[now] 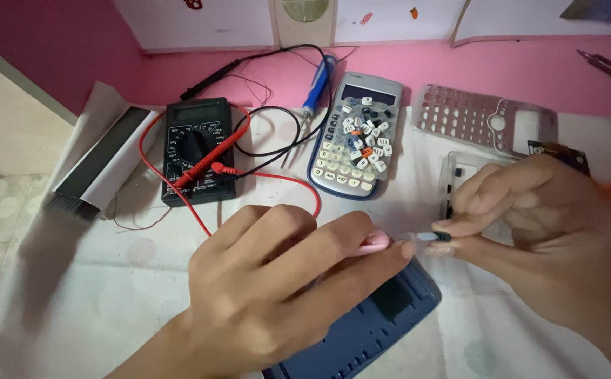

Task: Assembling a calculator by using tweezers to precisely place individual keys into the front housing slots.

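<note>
Hands meet at centre frame over a white-covered desk point(74, 281): the left hand point(277, 281) is clenched around a pink-handled tool point(376, 243), its tip reaching a small black part point(442, 235) pinched between the fingertips of the right hand point(544, 231). A dark blue calculator back cover point(368, 323) lies just beneath them (partly hidden by the left hand). Toward the upper left sits a black multimeter point(197, 149) with red leads across it; at upper centre, an opened calculator point(357, 137) piled with loose keys point(365, 137); at upper right, its translucent faceplate point(484, 118).
</note>
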